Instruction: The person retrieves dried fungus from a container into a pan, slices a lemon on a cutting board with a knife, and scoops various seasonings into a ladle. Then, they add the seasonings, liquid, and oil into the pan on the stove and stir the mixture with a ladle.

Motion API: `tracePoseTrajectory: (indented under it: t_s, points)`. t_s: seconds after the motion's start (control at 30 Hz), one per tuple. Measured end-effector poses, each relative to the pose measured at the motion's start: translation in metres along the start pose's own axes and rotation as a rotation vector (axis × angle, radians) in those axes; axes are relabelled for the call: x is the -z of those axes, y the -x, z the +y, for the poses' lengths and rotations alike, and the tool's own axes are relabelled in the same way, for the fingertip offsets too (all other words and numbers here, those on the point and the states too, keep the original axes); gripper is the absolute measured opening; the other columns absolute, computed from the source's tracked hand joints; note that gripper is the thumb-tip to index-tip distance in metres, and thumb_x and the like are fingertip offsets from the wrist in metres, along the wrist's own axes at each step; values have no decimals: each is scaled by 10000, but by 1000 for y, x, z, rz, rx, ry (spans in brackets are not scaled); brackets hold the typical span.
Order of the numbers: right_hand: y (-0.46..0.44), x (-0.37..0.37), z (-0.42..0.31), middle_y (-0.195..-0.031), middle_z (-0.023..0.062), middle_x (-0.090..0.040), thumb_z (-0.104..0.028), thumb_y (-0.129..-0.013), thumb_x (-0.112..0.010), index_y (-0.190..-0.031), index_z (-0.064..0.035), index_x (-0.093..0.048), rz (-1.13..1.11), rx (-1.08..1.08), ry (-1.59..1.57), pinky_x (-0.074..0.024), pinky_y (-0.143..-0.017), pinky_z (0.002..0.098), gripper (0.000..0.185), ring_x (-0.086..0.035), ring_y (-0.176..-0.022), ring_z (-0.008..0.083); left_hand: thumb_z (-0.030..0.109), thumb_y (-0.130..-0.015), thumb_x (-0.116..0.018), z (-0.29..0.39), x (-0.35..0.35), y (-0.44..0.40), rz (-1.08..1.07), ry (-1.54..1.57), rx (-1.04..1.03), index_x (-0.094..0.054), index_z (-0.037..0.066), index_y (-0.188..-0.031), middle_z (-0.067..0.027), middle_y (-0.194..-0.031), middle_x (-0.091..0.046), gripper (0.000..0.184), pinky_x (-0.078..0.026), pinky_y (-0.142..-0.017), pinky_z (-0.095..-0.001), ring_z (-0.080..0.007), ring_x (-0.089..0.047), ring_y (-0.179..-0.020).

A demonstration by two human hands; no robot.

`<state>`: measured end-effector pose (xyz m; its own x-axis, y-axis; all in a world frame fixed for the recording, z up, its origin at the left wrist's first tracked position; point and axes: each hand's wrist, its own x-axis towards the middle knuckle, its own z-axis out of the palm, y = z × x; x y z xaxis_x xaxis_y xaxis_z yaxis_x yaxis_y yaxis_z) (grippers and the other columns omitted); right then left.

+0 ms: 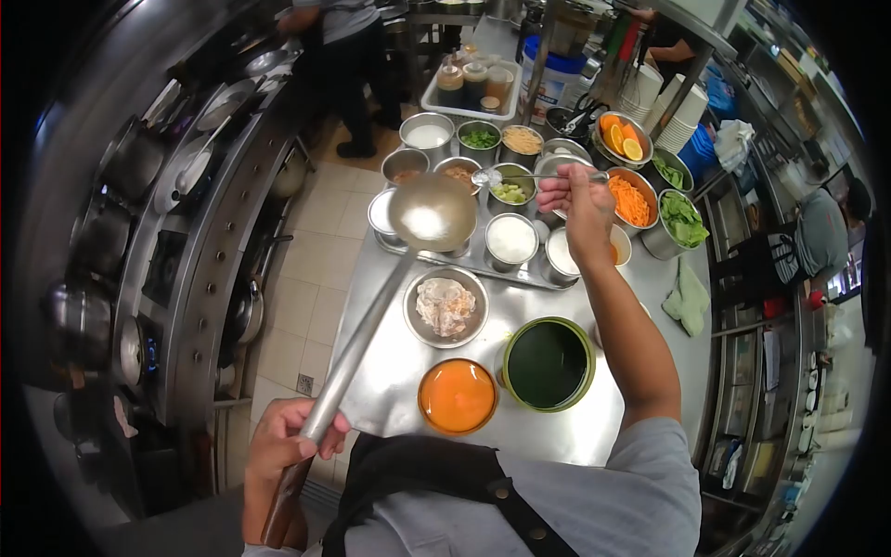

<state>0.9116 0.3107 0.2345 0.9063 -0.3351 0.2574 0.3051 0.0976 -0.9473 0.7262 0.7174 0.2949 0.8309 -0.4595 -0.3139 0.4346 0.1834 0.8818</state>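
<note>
My left hand [286,438] is closed around the long handle of a metal ladle [371,320]. White powder or grains [428,223] lie in the ladle's bowl, which is raised over the table. Between the fingers of my right hand [577,200] is a thin metal spoon [543,176], its tip heaped with something white just right of and above the ladle's bowl. Beneath the spoon stands a container of chopped green vegetable [510,191]. A white-filled container [511,239] sits below it, and a steel bowl of pale, coated pieces [446,307] is nearer to me.
An orange liquid bowl [458,396] and a dark green liquid pot [549,364] stand close to my body. Shredded carrot [632,199] and leafy greens [682,219] are at the right, by a green cloth [685,297]. The stove [200,306] runs along the left. Another person [348,65] stands behind.
</note>
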Motion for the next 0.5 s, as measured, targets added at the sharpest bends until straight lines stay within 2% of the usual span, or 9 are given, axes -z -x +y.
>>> tracePoseTrajectory:
  t_s: [0.13,0.23,0.5]
  points:
    - [-9,-12,32,-760,105,-646,-277,-1008,-443,-966,32,-578,-109,-155,174,-510,-562,230,340,-619,-617,118,309,-677,-753,-1,14,23,100,-133,-66,-625,-86,-979,-67,-669,-579,514,-419,-606,-238,-126,-533,-610]
    - [-4,-21,53,-758,94,-646,-258,-1005,-446,-967,29,-579,-135,-131,307,-493,-548,223,319,-609,-608,107,263,-682,-745,-8,17,31,204,-140,-77,-622,-86,-981,-63,-671,-577,476,-414,-600,-232,-118,-529,-609]
    - [-2,-30,77,-750,110,-637,-279,-1002,-447,-974,45,-568,-228,-209,298,-484,-532,229,348,-605,-599,123,234,-681,-727,-16,30,35,207,-94,-78,-621,-90,-980,-61,-678,-573,453,-417,-607,-235,-118,-529,-617]
